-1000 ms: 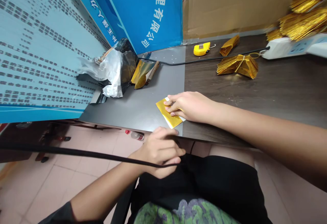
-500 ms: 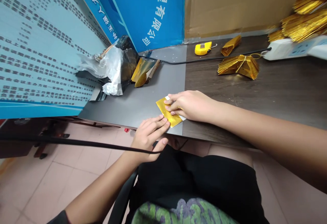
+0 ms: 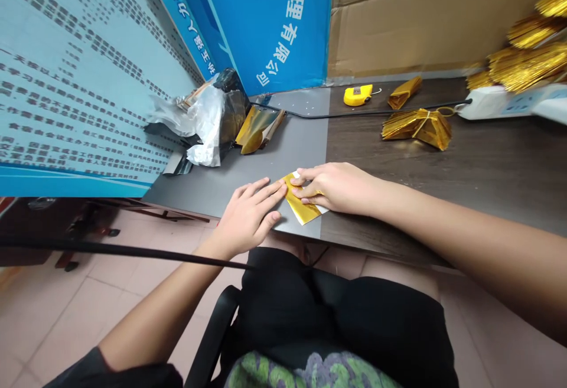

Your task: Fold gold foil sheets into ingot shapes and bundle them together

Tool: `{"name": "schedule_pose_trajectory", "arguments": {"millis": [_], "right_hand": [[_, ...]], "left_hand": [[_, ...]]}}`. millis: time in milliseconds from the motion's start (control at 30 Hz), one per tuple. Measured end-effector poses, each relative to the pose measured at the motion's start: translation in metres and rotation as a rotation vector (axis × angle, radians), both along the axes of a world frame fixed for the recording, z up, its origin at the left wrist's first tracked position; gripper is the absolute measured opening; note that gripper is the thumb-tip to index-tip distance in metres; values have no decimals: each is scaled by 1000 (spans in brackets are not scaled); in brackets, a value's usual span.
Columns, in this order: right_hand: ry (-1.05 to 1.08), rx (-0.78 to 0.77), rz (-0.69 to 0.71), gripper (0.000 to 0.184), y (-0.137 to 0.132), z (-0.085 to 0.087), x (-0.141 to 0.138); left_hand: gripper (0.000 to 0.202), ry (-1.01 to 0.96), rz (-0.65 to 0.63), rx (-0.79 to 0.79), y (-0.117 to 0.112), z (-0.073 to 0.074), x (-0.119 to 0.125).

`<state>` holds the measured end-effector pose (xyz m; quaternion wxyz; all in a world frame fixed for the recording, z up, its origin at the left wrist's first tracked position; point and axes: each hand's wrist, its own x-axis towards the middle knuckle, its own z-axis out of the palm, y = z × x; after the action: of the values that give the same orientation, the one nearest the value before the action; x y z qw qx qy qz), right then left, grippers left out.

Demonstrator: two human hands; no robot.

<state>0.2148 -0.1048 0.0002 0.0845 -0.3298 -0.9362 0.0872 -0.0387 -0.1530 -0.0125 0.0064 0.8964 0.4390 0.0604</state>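
Note:
A sheet of gold foil paper (image 3: 302, 212) lies folded on the desk near its front edge, white showing along its right side and top corner. My right hand (image 3: 339, 187) rests over its right part, fingertips pressing it against the desk; the thumb is partly hidden. Flat on the grey surface, my left hand (image 3: 248, 217) has its fingers stretched and spread, with the fingertips at the paper's left edge. Farther back on the desk sits a tied bundle of folded gold paper (image 3: 419, 127), beside a single folded gold piece (image 3: 404, 93).
A yellow tape measure (image 3: 358, 95) lies near the cardboard (image 3: 398, 28) at the back. Black cable (image 3: 354, 114) runs to a white power strip (image 3: 500, 103), with gold bundles (image 3: 529, 60) above. Crumpled plastic (image 3: 212, 116) and gold sheets (image 3: 257, 128) stand by the blue panel (image 3: 266, 28).
My left hand has shifted from the paper's lower left edge to higher up its left side, lying flatter. The right hand stays on the paper. The view has tilted slightly.

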Motion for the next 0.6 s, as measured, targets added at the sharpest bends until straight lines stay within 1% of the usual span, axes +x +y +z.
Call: {"name": "schedule_pose_trajectory", "arguments": {"millis": [133, 233, 333, 400, 500, 600], "right_hand": [[6, -22, 12, 23, 1, -1, 2], [17, -22, 91, 30, 8, -7, 7], [79, -17, 240, 38, 18, -12, 15], [115, -10, 324, 39, 23, -13, 18], [131, 10, 370, 38, 23, -6, 21], [119, 12, 385, 38, 15, 3, 21]], "left_hand": [[66, -1, 132, 61, -1, -2, 2], [67, -15, 148, 78, -2, -3, 2], [68, -22, 82, 46, -3, -3, 0], [64, -28, 14, 23, -6, -2, 0], [57, -62, -52, 52, -12, -2, 2], [53, -87, -113, 146, -18, -4, 8]]}}
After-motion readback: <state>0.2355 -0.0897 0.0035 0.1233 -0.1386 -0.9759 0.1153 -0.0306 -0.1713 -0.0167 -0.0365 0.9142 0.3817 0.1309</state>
